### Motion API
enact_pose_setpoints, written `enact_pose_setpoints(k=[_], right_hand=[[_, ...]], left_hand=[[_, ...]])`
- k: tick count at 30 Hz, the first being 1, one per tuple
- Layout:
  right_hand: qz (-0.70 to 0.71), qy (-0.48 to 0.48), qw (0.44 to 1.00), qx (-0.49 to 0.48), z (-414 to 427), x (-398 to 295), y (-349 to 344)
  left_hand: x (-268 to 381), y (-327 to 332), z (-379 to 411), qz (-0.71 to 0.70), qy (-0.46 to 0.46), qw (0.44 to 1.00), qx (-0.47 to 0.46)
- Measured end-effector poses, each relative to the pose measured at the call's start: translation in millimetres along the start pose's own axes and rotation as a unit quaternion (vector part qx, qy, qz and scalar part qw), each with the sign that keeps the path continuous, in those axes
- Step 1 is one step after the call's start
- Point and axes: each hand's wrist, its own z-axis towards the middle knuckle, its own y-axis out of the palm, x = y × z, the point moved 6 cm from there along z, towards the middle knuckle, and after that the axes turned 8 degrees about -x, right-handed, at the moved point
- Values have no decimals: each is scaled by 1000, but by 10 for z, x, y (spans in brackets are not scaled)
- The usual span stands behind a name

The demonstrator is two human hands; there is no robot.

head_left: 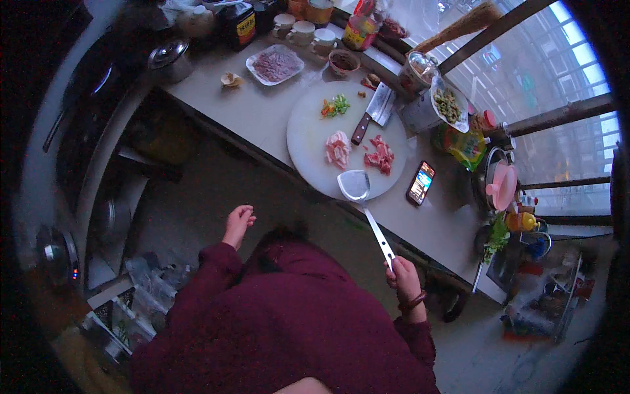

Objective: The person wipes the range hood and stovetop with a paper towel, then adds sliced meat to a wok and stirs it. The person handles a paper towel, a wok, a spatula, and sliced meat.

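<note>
My right hand [404, 279] grips the handle of a metal wok spatula [354, 185], whose blade is over the near edge of a round white cutting board [305, 162]. My left hand [239, 224] hangs in front of my body, fingers curled, with nothing visible in it. Lying on the board are pale fatty meat slices [337, 150], redder meat pieces [379, 155], chopped green and red vegetables [335, 106] and a cleaver [380, 106] with a wooden handle. Right of the board lies a phone [421, 183] with its screen lit.
Farther back on the counter [216, 108] are a tray of minced meat [275, 64], a small bowl [344, 62], white cups [301, 33] and a lidded pot [171, 60]. A dish of green food [448, 106] stands by the window. The counter's front edge runs diagonally before me.
</note>
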Motion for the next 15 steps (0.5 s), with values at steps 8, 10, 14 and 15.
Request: enact_pose_setpoints(k=[8, 10, 14, 15], right_hand=[[-30, 62, 997, -28, 344, -251, 49], [-29, 72, 996, -34, 452, -364, 98], [-16, 89, 995, -46, 571, -401, 139], [-8, 96, 994, -43, 589, -392, 149]], left_hand=[[743, 750, 574, 132, 127, 979, -91], [1002, 997, 737, 211, 205, 952, -90], [1478, 1638, 1099, 351, 294, 880, -126], [1540, 1812, 1199, 358, 312, 870, -135]])
